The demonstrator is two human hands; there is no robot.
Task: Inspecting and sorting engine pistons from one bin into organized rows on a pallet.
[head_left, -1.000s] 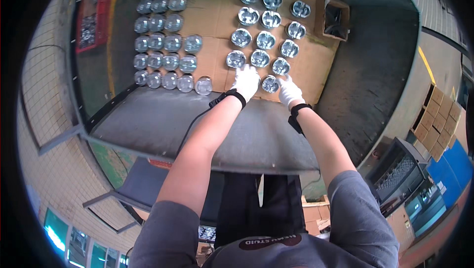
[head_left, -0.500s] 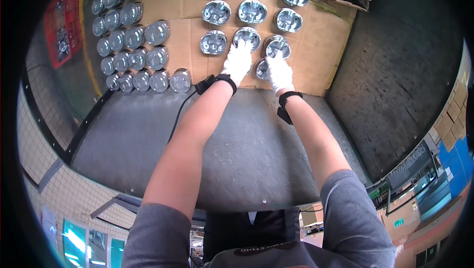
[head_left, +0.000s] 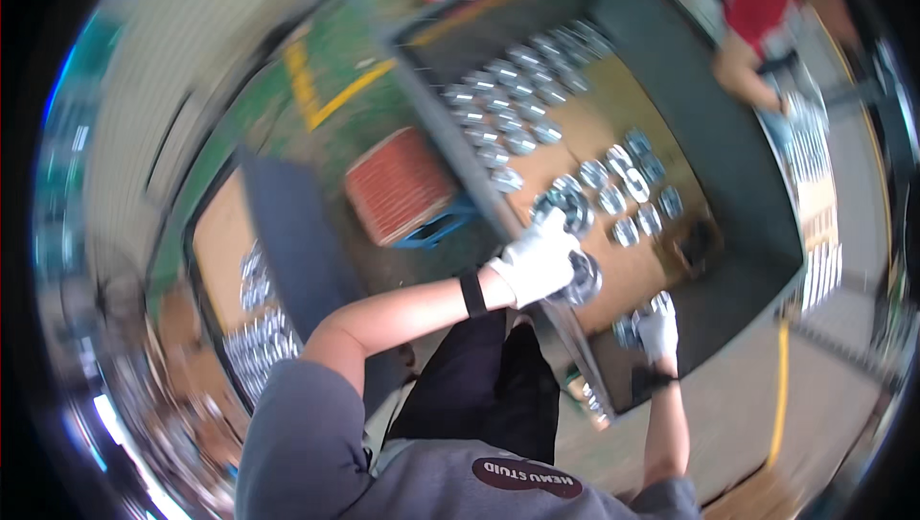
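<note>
The left gloved hand (head_left: 539, 259) seems clamped on two metal pistons (head_left: 588, 282) at the near edge of the dark bin (head_left: 747, 242), while the right gloved hand (head_left: 658, 333) is at further pistons (head_left: 628, 330) in its near corner, but from the blur I cannot tell whether its fingers grip. Such pistons are probably rather heavy, stiff and slippery, so the round outer side seems best to hold. More pistons stand in rows on the bin's cardboard (head_left: 585, 127), and the second bin (head_left: 287, 232) contains shiny metal parts (head_left: 259, 343).
</note>
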